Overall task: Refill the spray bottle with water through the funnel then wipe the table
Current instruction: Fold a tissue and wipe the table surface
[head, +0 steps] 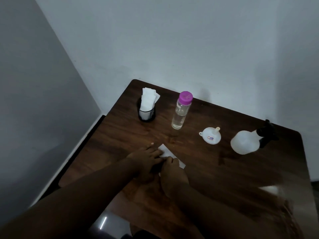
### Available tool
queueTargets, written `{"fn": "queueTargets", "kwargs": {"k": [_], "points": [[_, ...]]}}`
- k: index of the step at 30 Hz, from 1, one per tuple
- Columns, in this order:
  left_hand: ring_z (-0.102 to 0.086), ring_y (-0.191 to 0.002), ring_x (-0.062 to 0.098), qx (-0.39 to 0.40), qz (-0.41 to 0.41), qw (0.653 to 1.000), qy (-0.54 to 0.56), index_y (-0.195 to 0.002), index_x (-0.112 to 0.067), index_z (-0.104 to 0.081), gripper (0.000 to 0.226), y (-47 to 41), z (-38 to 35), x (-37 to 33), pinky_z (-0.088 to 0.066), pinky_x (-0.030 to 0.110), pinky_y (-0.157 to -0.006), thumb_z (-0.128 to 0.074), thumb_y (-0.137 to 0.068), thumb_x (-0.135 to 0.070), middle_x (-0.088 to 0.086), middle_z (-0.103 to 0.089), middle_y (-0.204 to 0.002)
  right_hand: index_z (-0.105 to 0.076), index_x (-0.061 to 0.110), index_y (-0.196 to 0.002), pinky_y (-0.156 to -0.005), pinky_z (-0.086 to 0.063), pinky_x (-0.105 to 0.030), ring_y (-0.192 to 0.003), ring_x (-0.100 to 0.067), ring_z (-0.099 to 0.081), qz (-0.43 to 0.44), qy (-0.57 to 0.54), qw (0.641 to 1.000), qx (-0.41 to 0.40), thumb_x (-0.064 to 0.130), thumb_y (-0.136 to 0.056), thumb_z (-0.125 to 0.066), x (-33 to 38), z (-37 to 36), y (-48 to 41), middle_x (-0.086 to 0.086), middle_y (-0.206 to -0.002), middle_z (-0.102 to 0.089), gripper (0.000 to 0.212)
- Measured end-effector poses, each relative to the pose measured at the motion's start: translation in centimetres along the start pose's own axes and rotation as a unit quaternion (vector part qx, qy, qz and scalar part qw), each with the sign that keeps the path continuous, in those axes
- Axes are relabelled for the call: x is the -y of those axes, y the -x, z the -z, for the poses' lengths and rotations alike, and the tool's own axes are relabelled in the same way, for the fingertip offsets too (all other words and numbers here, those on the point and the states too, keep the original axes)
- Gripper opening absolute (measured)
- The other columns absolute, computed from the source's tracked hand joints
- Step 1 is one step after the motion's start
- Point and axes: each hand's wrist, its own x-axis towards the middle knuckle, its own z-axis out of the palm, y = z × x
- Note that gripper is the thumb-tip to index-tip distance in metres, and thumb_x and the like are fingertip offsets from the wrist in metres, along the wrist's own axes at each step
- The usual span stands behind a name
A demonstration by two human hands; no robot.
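On the dark wooden worktop [207, 169], the left hand [146, 157] presses flat, fingers straight, on a white paper tissue [165, 150]. The right hand [172, 171] curls over it, grip unclear. Rightward stand a clear purple-capped water bottle [180, 112], a white plastic funnel [210, 138] and a translucent black-topped spray bottle [245, 143].

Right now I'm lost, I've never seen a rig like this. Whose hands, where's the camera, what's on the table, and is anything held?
There is no robot here, just a person working with two bare hands. The single picture comes from a camera worn on the person's head, looking forward and down.

On the dark wooden table stand a black mesh cup stuffed with white tissues, a clear bottle with a purple cap, partly filled with clear liquid, and a white spray bottle with its black trigger head on. A white funnel sits between the two bottles, spout up.

Nearer the camera, the left hand presses flat on a paper tissue. The right hand curls its fingers on the same tissue and seems to pinch it.
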Motion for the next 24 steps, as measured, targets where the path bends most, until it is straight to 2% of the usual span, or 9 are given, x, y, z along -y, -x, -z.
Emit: {"fn": "queueTargets", "kwargs": {"k": [3, 6, 10, 16, 18, 21, 24], "points": [[0.003, -0.157, 0.030, -0.009, 0.028, 1.000, 0.003, -0.161, -0.025, -0.014, 0.085, 1.5, -0.8, 1.8, 0.016, 0.044, -0.120, -0.053, -0.092, -0.058, 0.013, -0.007, -0.170, -0.033, 0.006, -0.145, -0.101, -0.046, -0.041, -0.129, -0.034, -0.043, -0.002, -0.001, 1.000, -0.017, 0.029, -0.097, -0.055, 1.7, 0.2, -1.8, -0.020, -0.144, -0.039, 0.058], [0.003, -0.157, 0.031, -0.032, 0.058, 0.998, 0.011, -0.161, -0.026, -0.015, 0.086, 2.6, -1.9, 3.0, 0.015, 0.046, -0.120, -0.050, -0.091, -0.063, 0.013, -0.011, -0.169, -0.031, 0.007, -0.147, -0.099, -0.049, -0.042, -0.128, -0.036, -0.042, 0.042, 0.065, 0.997, -0.027, 0.032, -0.096, -0.058, 2.9, 0.3, -3.6, -0.021, -0.143, -0.039, 0.063], [-0.011, -0.156, 0.035, -0.070, 0.130, 0.987, 0.061, -0.160, -0.028, -0.018, 0.085, 4.8, -4.5, 4.3, 0.005, 0.052, -0.127, -0.043, -0.089, -0.065, 0.012, -0.025, -0.165, -0.034, 0.010, -0.148, -0.097, -0.050, -0.041, -0.130, -0.035, -0.039, 0.077, 0.100, 0.991, -0.034, 0.034, -0.097, -0.055, 5.1, 1.0, -5.3, -0.018, -0.144, -0.037, 0.060], [-0.029, -0.149, 0.036, -0.122, 0.225, 0.957, 0.134, -0.158, -0.025, -0.029, 0.088, 7.4, -5.6, 1.2, 0.002, 0.051, -0.125, -0.021, -0.082, -0.070, 0.014, -0.037, -0.159, -0.039, 0.012, -0.144, -0.092, -0.053, -0.044, -0.134, -0.032, -0.034, 0.143, 0.109, 0.983, -0.038, 0.035, -0.100, -0.052, 5.6, 0.9, -5.6, -0.012, -0.145, -0.036, 0.051], [-0.035, -0.145, 0.034, -0.143, 0.267, 0.938, 0.169, -0.157, -0.027, -0.031, 0.082, 7.6, -5.9, -0.6, 0.000, 0.049, -0.125, -0.029, -0.086, -0.069, 0.010, -0.041, -0.156, -0.040, 0.012, -0.142, -0.092, -0.053, -0.044, -0.133, -0.030, -0.035, 0.164, 0.115, 0.979, -0.045, 0.036, -0.100, -0.049, 5.1, 0.7, -5.4, -0.010, -0.144, -0.038, 0.049], [-0.035, -0.142, 0.032, -0.147, 0.312, 0.913, 0.218, -0.156, -0.031, -0.029, 0.078, 7.3, -6.0, -3.5, -0.008, 0.050, -0.126, -0.043, -0.089, -0.067, 0.005, -0.040, -0.152, -0.038, 0.012, -0.146, -0.101, -0.049, -0.046, -0.140, -0.030, -0.032, 0.190, 0.120, 0.974, -0.033, 0.035, -0.100, -0.048, 4.1, 0.6, -4.9, -0.011, -0.152, -0.034, 0.052], [-0.031, -0.144, 0.034, -0.141, 0.346, 0.898, 0.233, -0.158, -0.031, -0.025, 0.082, 6.6, -6.2, -6.2, -0.007, 0.051, -0.126, -0.044, -0.087, -0.069, 0.004, -0.037, -0.153, -0.037, 0.012, -0.147, -0.109, -0.042, -0.046, -0.143, -0.030, -0.031, 0.221, 0.151, 0.963, -0.033, 0.036, -0.100, -0.048, 2.8, 0.4, -4.3, -0.013, -0.155, -0.033, 0.055]]}}
